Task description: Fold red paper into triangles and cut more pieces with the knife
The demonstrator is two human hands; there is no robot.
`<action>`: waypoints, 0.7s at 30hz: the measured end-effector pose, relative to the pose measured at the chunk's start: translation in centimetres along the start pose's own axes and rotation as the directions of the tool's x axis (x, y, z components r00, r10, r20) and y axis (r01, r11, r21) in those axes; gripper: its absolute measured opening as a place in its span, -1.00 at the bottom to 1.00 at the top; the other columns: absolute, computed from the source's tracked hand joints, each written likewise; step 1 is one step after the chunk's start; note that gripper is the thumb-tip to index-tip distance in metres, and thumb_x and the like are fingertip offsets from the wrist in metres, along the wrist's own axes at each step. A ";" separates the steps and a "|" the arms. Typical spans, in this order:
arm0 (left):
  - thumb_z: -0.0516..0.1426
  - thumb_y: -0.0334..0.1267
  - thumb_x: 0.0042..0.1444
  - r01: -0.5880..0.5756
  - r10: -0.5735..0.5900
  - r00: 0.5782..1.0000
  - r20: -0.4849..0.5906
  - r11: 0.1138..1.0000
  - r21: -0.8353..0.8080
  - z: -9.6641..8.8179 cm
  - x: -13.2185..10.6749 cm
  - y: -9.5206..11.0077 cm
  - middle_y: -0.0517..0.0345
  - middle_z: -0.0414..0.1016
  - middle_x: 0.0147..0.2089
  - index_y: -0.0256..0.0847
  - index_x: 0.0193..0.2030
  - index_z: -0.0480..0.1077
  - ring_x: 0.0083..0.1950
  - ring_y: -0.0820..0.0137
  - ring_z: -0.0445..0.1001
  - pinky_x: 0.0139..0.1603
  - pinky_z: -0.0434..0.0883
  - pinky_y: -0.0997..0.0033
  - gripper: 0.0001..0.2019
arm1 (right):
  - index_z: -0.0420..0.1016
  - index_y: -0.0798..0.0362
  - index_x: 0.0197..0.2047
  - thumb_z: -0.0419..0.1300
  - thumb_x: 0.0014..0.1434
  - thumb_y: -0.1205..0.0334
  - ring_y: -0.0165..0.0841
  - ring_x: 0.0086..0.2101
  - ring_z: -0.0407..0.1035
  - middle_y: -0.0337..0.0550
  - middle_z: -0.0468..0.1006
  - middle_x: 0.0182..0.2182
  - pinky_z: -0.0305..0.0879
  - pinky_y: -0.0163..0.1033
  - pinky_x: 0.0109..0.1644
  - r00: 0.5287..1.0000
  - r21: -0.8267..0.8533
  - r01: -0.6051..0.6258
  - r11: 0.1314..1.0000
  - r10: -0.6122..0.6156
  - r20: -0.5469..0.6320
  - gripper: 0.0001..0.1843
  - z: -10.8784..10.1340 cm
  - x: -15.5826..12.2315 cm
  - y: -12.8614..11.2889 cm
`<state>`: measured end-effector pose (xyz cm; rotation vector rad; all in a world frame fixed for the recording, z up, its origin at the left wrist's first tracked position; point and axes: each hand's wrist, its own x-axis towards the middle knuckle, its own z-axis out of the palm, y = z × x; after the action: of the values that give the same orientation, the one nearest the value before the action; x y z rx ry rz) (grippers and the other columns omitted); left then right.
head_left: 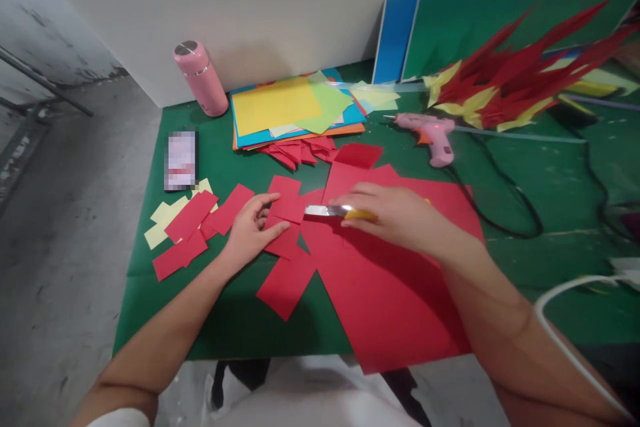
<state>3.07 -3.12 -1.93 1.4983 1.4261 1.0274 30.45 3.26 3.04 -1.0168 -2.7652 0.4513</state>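
Observation:
My right hand grips a yellow-handled utility knife, its metal blade pointing left over a large red paper sheet. My left hand rests on small red paper rectangles, thumb and fingers pinching one strip's edge just left of the blade tip. More cut red strips lie to the left on the green table cover, some over pale yellow pieces.
A pink bottle stands at the back left. A stack of coloured paper lies behind the hands. A pink glue gun with a black cord, a red and yellow paper shape, and a phone are nearby.

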 end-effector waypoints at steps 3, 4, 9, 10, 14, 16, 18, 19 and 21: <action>0.23 -0.17 0.17 -0.127 0.132 0.991 0.000 0.953 0.276 0.1 -0.2 0.0 0.01 0.50 0.00 -0.18 0.03 0.43 -0.26 0.45 0.48 -0.28 0.49 0.43 -0.70 | 0.54 0.02 -0.08 0.11 0.30 0.18 -0.29 -0.33 0.42 -0.07 0.55 -0.22 0.15 -0.29 -0.40 0.999 0.008 0.021 1.000 -0.021 0.046 -0.77 0.4 0.3 -0.2; 0.22 -0.18 0.19 -0.159 0.165 0.986 0.012 0.927 0.339 0.0 -0.3 0.0 0.02 0.50 -0.03 -0.18 0.02 0.43 -0.26 0.45 0.48 -0.28 0.48 0.43 -0.72 | 0.54 0.03 -0.09 0.12 0.29 0.19 -0.28 -0.31 0.43 -0.06 0.56 -0.23 0.16 -0.28 -0.39 0.998 0.001 0.029 1.000 -0.029 0.058 -0.78 0.5 0.4 -0.3; 0.18 -0.16 0.24 -0.287 0.307 0.950 0.060 0.778 0.559 -0.3 -0.3 -0.3 -0.04 0.48 -0.03 -0.21 0.01 0.44 0.02 0.23 0.46 0.05 0.45 0.14 -0.75 | 0.59 -0.03 -0.04 0.15 0.27 0.23 -0.32 -0.34 0.40 -0.11 0.54 -0.31 0.03 -0.31 -0.45 0.996 -0.057 0.043 0.997 -0.038 0.078 -0.76 0.9 0.7 -0.7; 0.18 -0.16 0.24 -0.299 0.324 0.944 0.067 0.746 0.595 -0.3 -0.3 -0.3 -0.06 0.46 0.00 -0.21 0.00 0.44 0.04 0.20 0.45 0.09 0.44 0.10 -0.74 | 0.60 -0.05 -0.04 0.16 0.28 0.22 -0.34 -0.36 0.38 -0.12 0.53 -0.33 -0.02 -0.32 -0.46 0.996 -0.069 0.046 0.997 -0.041 0.079 -0.75 1.0 0.7 -0.8; 0.12 -0.25 0.29 -0.378 0.369 0.917 0.152 0.678 0.630 -0.3 -0.3 0.1 -0.12 0.42 0.11 -0.24 0.01 0.45 0.08 0.20 0.45 0.12 0.44 0.10 -0.79 | 0.62 -0.09 -0.03 0.15 0.30 0.21 -0.39 -0.40 0.33 -0.15 0.49 -0.36 -0.09 -0.32 -0.47 0.995 -0.072 0.065 0.995 -0.059 0.077 -0.75 1.4 0.7 -1.1; 0.05 -0.32 0.33 -0.441 0.391 0.893 0.222 0.669 0.599 -0.1 -0.4 0.3 -0.08 0.46 0.09 -0.23 0.02 0.45 0.09 0.23 0.47 0.14 0.45 0.13 -0.79 | 0.62 -0.08 -0.03 0.13 0.32 0.20 -0.41 -0.41 0.31 -0.16 0.48 -0.37 -0.10 -0.32 -0.46 0.995 -0.057 0.073 0.996 -0.069 0.069 -0.74 1.7 0.7 -1.1; 0.00 -0.34 0.35 -0.464 0.392 0.884 0.254 0.674 0.575 0.0 -0.4 0.5 -0.04 0.51 0.06 -0.21 0.03 0.45 0.08 0.24 0.49 0.13 0.47 0.13 -0.76 | 0.62 -0.06 -0.03 0.11 0.34 0.19 -0.41 -0.42 0.31 -0.15 0.47 -0.37 -0.09 -0.31 -0.46 0.995 -0.040 0.080 0.996 -0.077 0.067 -0.73 1.9 0.8 -1.2; -0.01 -0.34 0.36 -0.462 0.386 0.886 0.257 0.678 0.572 0.0 -0.5 0.6 -0.04 0.52 0.06 -0.21 0.03 0.45 0.08 0.24 0.50 0.13 0.48 0.12 -0.75 | 0.63 -0.04 -0.04 0.10 0.35 0.20 -0.41 -0.42 0.31 -0.14 0.47 -0.37 -0.08 -0.31 -0.45 0.994 -0.032 0.081 0.996 -0.078 0.070 -0.73 2.0 0.8 -1.1; -0.01 -0.35 0.36 -0.446 0.364 0.894 0.260 0.677 0.586 0.1 -0.6 0.6 -0.03 0.52 0.07 -0.20 0.04 0.45 0.08 0.25 0.50 0.14 0.48 0.12 -0.75 | 0.63 -0.01 -0.04 0.08 0.36 0.20 -0.40 -0.42 0.32 -0.12 0.46 -0.37 -0.07 -0.30 -0.45 0.994 -0.024 0.079 0.997 -0.077 0.078 -0.71 2.1 0.8 -1.1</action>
<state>3.39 -3.74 -1.38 2.4267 1.4548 0.6904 28.63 2.53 1.46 -0.9111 -2.8751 0.4521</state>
